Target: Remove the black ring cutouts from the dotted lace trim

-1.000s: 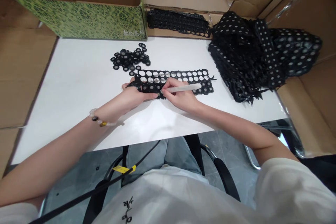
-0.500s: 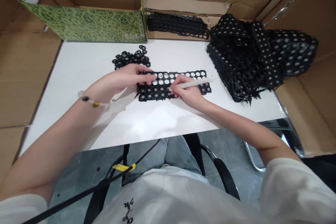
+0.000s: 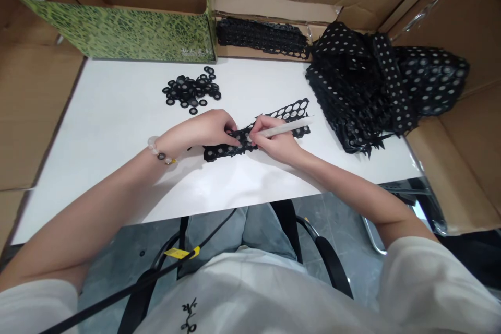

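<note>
Basically, the left hand pinches a black perforated lace strip on the white bench, fingers closed, seemingly to steady it, while the right hand has its fingers gripped round a white pen-shaped tool pressed to the strip.

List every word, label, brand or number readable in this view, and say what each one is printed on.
Small white printing on the green patterned cardboard box: too small to read.
Black brush-style characters on the white T-shirt: too blurred and stylised to read.
Yellow tag on the black cord: no legible marks.
No text can be read for certain.
</note>
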Demonstrator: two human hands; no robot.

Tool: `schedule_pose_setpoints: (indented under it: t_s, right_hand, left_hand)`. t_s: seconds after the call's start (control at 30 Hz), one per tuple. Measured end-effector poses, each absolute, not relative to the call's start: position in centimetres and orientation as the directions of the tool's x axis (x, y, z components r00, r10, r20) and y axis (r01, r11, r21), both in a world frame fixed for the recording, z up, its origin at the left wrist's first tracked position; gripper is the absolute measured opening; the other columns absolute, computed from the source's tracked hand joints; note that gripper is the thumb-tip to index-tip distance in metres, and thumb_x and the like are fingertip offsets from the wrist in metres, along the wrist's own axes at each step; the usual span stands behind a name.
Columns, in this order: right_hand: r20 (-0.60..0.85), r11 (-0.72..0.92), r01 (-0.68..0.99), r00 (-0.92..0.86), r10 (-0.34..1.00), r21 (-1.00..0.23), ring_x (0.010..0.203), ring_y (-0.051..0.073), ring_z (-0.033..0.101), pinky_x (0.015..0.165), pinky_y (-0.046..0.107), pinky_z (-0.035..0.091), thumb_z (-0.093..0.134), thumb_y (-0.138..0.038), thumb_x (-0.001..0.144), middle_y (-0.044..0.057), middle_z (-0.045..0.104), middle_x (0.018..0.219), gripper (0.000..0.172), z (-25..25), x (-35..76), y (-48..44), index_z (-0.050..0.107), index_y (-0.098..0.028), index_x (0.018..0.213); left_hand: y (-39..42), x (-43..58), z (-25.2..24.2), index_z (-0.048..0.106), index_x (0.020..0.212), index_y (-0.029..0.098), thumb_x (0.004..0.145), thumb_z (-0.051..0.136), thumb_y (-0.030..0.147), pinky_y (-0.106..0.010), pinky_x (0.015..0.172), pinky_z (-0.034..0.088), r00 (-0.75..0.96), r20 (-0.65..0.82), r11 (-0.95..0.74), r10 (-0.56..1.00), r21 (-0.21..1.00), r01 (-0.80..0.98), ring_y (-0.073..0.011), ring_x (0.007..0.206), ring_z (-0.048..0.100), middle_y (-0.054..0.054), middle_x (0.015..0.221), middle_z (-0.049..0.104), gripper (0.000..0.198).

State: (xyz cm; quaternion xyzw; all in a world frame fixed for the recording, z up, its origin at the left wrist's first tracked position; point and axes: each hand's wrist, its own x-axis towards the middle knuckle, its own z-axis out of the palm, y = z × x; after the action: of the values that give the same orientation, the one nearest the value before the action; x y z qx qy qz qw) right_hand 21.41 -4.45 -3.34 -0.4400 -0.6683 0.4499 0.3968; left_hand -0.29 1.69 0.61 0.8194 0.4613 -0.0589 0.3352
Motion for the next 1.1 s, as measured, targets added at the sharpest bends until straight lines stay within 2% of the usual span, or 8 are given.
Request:
schedule_pose_setpoints:
  t_s: [0.07, 0.2, 0.4, 0.63, 0.77, 0.87, 1.1]
  right_hand:
    - [0.131, 0.214, 0.255, -0.307, 0.943, -0.943, 0.063, 0.016, 0.059, 0.062, 0.031, 0.043, 0.066, -0.022, 0.080, -0.002, 0.066, 0.066, 0.011, -3.2, 21.4, -4.5, 0.059, -0.022, 0.072]
    - [0.147, 0.253, 0.316, -0.323, 0.935, -0.914, 0.064, 0.016, 0.059, 0.063, 0.031, 0.042, 0.065, -0.023, 0.082, -0.001, 0.067, 0.068, 0.011, -3.1, 21.4, -4.6, 0.060, -0.022, 0.073]
    - [0.163, 0.285, 0.389, -0.316, 0.935, -0.876, 0.066, 0.017, 0.061, 0.066, 0.031, 0.043, 0.065, -0.025, 0.085, -0.001, 0.070, 0.070, 0.012, -2.9, 21.2, -4.8, 0.060, -0.022, 0.074]
    - [0.149, 0.279, 0.393, -0.331, 0.932, -0.876, 0.064, 0.016, 0.059, 0.062, 0.030, 0.041, 0.065, -0.025, 0.083, -0.001, 0.068, 0.067, 0.012, -2.7, 21.2, -4.9, 0.061, -0.022, 0.072]
    - [0.158, 0.289, 0.390, -0.334, 0.929, -0.874, 0.064, 0.016, 0.060, 0.062, 0.030, 0.042, 0.065, -0.025, 0.083, 0.000, 0.068, 0.068, 0.012, -2.8, 21.2, -4.8, 0.062, -0.021, 0.073]
    - [0.144, 0.281, 0.395, -0.341, 0.929, -0.875, 0.065, 0.016, 0.061, 0.063, 0.030, 0.043, 0.066, -0.025, 0.083, 0.000, 0.069, 0.069, 0.011, -2.8, 21.2, -4.8, 0.061, -0.021, 0.074]
    - [0.132, 0.256, 0.354, -0.338, 0.932, -0.900, 0.064, 0.016, 0.059, 0.063, 0.031, 0.043, 0.066, -0.026, 0.083, 0.000, 0.069, 0.069, 0.012, -2.8, 21.4, -4.8, 0.060, -0.022, 0.074]
  left_hand:
    - [1.6, -0.5, 0.8, 0.066, 0.072, 0.023, 0.078, 0.069, 0.054, -0.032, 0.057, 0.033, 0.605, -0.401, -0.359, 0.688, 0.536, 0.764, -0.0177, 0.059, 0.052, -0.001, 0.064, 0.063, 0.032]
    - [1.3, -0.5, 1.2, 0.067, 0.076, 0.023, 0.079, 0.065, 0.049, -0.032, 0.059, 0.033, 0.583, -0.368, -0.312, 0.724, 0.579, 0.753, -0.0182, 0.059, 0.051, -0.002, 0.066, 0.064, 0.027]
    - [1.2, -0.4, 1.6, 0.074, 0.079, 0.022, 0.068, 0.077, 0.051, -0.030, 0.058, 0.033, 0.539, -0.438, -0.233, 0.720, 0.578, 0.782, -0.0183, 0.060, 0.055, -0.003, 0.067, 0.069, 0.031]
    - [1.0, -0.4, 1.4, 0.070, 0.067, 0.023, 0.067, 0.078, 0.049, -0.032, 0.052, 0.029, 0.514, -0.484, -0.174, 0.708, 0.586, 0.791, -0.0160, 0.050, 0.046, 0.000, 0.053, 0.056, 0.028]
    - [0.9, -0.2, 1.6, 0.065, 0.061, 0.023, 0.065, 0.082, 0.054, -0.032, 0.052, 0.027, 0.521, -0.496, -0.171, 0.694, 0.590, 0.789, -0.0154, 0.050, 0.043, 0.001, 0.052, 0.052, 0.035]
    - [0.9, -0.2, 1.3, 0.064, 0.062, 0.024, 0.062, 0.084, 0.054, -0.032, 0.054, 0.027, 0.528, -0.486, -0.188, 0.696, 0.587, 0.788, -0.0160, 0.052, 0.044, 0.001, 0.053, 0.052, 0.036]
    - [0.7, -0.7, 0.1, 0.061, 0.066, 0.024, 0.067, 0.077, 0.047, -0.031, 0.053, 0.031, 0.547, -0.461, -0.163, 0.699, 0.642, 0.749, -0.0164, 0.052, 0.048, 0.002, 0.055, 0.054, 0.028]
